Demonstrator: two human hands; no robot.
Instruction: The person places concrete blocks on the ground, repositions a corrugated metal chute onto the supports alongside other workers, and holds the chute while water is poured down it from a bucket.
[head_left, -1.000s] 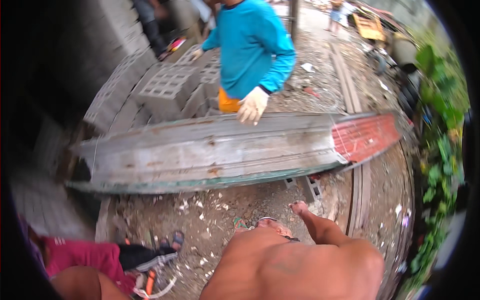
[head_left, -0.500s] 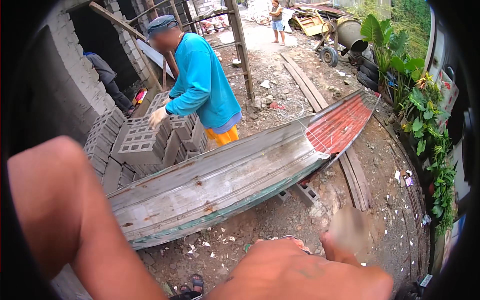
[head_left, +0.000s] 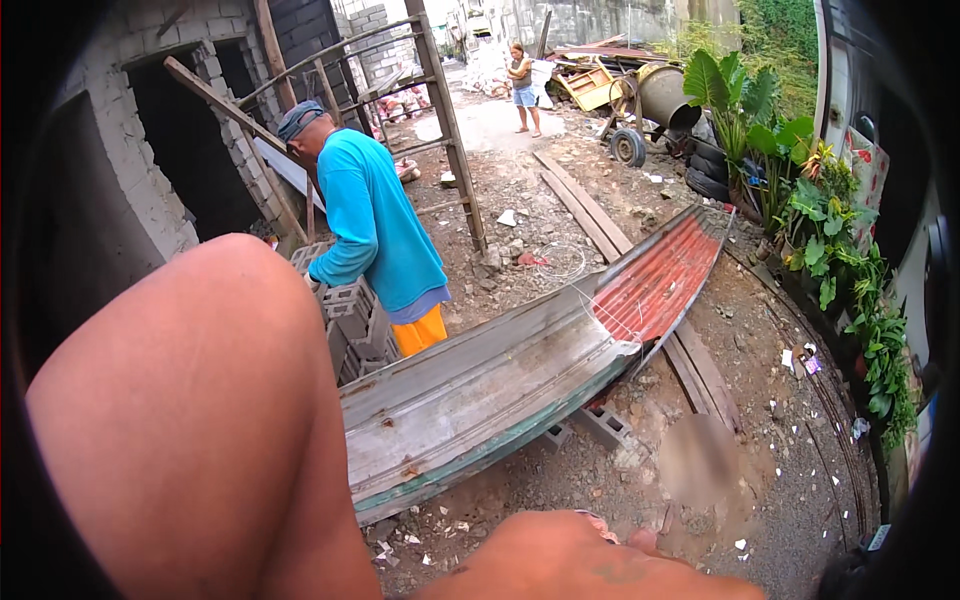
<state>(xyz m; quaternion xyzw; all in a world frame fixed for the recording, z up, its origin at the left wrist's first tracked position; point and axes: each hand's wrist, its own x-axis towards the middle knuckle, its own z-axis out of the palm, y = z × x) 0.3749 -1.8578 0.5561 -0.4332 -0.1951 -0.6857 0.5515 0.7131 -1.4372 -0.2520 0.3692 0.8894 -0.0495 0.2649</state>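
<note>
My bent left arm [head_left: 200, 400] rises close at the left, hiding much of the scene behind it; its hand is out of sight. Along the lower edge lies bare skin, seemingly my right arm and hand [head_left: 560, 555], with a fingertip-like shape near a small patterned patch. Its fingers are mostly hidden, so I cannot tell whether it holds anything. Beyond my arms stretches a long, weathered metal sheet [head_left: 480, 400], bent like a trough, with a red ribbed part [head_left: 665, 285] at its far end. Hollow concrete blocks [head_left: 603, 425] sit under its near edge.
A co-worker in a teal shirt [head_left: 375, 215] leans over stacked hollow blocks [head_left: 355, 310]. Behind stand a wooden ladder-like frame [head_left: 450, 130] and a block wall [head_left: 150, 190]. Planks [head_left: 590, 210] cross the rubble. Farther off are a person [head_left: 523, 90], a cement mixer [head_left: 668, 98] and plants [head_left: 820, 220].
My left arm fills more of the left side and covers most of the block stack. The bare skin below sits lower. The co-worker has bent down over the blocks. The view has shifted slightly.
</note>
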